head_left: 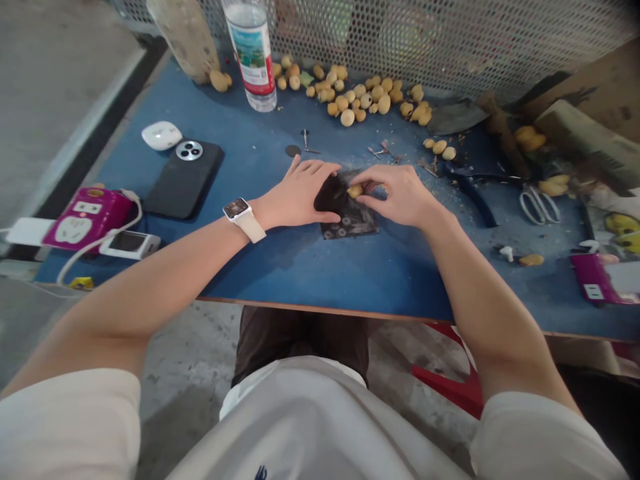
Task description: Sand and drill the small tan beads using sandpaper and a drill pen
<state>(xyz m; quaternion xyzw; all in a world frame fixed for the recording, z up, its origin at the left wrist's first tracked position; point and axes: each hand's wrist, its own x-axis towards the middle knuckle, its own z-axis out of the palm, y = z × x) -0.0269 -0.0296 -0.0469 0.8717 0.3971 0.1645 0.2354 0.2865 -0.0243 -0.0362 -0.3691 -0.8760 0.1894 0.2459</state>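
Note:
My left hand [307, 195] lies with its fingers spread on a dark sheet [353, 225] that looks like sandpaper, with pale rings and dust on it. Between the thumb and fingers of my right hand [395, 193] is a small tan gourd [355, 191], held at the sheet's upper part. Whether the gourd touches the sheet I cannot tell. Beyond the hands lies a loose heap of small gourds [360, 100]. Three more gourds [439, 147] rest to the right of my right hand.
A water bottle [253, 57] stands at the back. Left are a phone [183, 183], a white case [161, 135] and a purple power socket [90, 217]. Right lie blue-handled pliers [477, 200], scissors [540, 203] and scraps. A metal mesh [400, 40] borders the blue table [310, 273].

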